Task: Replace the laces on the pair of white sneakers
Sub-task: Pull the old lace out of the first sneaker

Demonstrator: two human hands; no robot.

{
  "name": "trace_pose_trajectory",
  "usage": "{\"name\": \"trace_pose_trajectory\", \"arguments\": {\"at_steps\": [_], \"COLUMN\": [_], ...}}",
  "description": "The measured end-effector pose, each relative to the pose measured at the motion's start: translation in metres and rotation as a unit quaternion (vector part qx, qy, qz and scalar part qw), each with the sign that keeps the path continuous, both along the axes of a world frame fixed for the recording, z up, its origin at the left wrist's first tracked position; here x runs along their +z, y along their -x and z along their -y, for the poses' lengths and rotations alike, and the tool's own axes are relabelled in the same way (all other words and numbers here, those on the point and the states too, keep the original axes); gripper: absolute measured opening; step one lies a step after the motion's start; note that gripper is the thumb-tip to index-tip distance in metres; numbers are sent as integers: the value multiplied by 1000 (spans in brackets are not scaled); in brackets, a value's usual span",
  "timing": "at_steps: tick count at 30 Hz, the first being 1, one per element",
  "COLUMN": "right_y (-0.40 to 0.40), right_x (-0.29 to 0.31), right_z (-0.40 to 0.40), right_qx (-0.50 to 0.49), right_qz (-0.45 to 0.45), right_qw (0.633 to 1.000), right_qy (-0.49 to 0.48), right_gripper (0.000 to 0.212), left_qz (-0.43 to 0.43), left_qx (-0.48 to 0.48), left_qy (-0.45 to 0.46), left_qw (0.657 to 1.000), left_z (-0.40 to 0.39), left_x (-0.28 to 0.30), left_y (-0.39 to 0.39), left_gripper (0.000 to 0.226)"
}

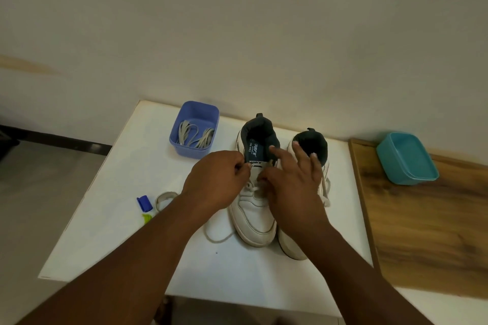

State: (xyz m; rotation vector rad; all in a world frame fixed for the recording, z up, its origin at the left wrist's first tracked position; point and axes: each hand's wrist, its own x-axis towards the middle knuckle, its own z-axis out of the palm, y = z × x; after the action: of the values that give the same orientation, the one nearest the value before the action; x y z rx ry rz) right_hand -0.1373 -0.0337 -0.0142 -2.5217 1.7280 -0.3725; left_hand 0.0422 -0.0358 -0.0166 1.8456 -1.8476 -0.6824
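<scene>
While the left hand [219,179] apparently pinches the left sneaker's [254,216] lace [249,188], right-hand fingers [299,152] spread loosely above.

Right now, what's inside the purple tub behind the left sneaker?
The purple tub holds loose grey-white laces, lying in loops on its floor. Nothing else shows in it. The bottom strip just behind its near wall is hidden from this angle.

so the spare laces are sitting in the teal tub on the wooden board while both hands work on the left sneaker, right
Not quite: in the head view the spare laces lie in the purple tub on the white table. The teal tub on the wooden board looks empty. Both hands do work on the left sneaker.
</scene>
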Motion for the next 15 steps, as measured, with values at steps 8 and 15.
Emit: {"name": "trace_pose_trajectory", "arguments": {"at_steps": [8,15], "right_y": [42,0], "right_x": [30,-1], "right_z": [12,-1], "right_qx": [-214,14], "right_qz": [16,17], "right_qw": [975,1000], "right_qy": [58,-22], "right_gripper": [15,14], "left_qz": [3,0], "left_qx": [9,5], "left_qy": [3,10], "left_qw": [1000,1000], "left_z": [0,0], "left_x": [-1,-4], "left_y": [1,1], "left_gripper": [39,30]}}
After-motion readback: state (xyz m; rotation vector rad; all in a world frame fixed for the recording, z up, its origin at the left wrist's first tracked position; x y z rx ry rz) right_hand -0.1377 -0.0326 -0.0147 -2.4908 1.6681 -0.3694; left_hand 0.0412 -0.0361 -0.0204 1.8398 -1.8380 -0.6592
